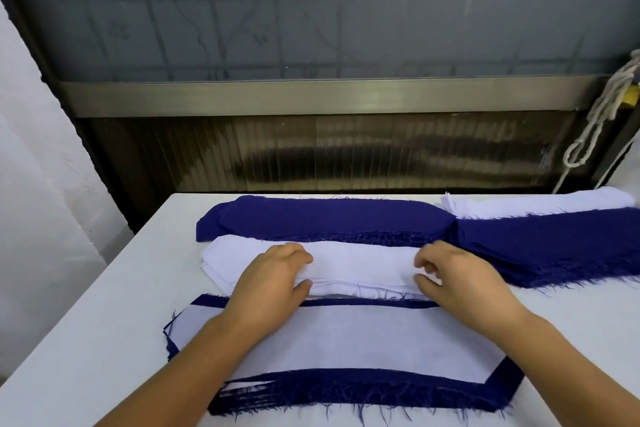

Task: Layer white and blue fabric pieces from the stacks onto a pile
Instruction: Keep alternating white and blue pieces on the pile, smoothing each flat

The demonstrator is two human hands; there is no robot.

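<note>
Gripping the white stack [360, 265] at mid-desk [104, 322], both hands pinch its top piece's near edge.
Left hand [273, 279] and right hand [460, 281] hide their fingertips; the blue stack [322, 218] lies at 12 o'clock, the pile [346, 343] at 6, the right blue heap [554, 246] cut off.

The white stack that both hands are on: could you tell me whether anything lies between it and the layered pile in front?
Nothing visible does. The white stack sits directly behind the layered pile, edges almost meeting. The left hand and right hand are already at its front edge, fingers curled on the top pieces.

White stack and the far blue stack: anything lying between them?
Nothing; in the head view the white stack butts straight against the frayed near edge of the blue stack.
</note>
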